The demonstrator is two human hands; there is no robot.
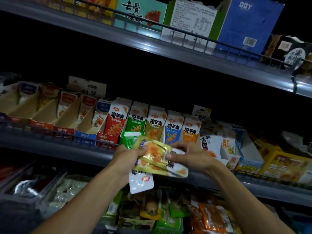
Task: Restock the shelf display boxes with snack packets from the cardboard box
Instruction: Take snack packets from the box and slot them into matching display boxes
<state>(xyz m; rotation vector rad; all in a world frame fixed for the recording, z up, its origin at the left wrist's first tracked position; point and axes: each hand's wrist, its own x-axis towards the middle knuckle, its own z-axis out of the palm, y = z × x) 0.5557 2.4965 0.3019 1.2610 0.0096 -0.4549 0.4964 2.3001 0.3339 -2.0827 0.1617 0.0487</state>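
My left hand grips a bunch of snack packets: green ones sticking up, a white one hanging below. My right hand pinches the right end of a small stack of gold and orange packets held between both hands. Just behind them on the middle shelf stands a row of display boxes: red, green, olive, blue and orange, all with packets standing in them. The cardboard box is not in view.
Left on the same shelf, several slanted display boxes look mostly low on packets. A wire rail runs along the shelf front. White and yellow boxes sit to the right. Loose packets fill the shelf below; big cartons stand above.
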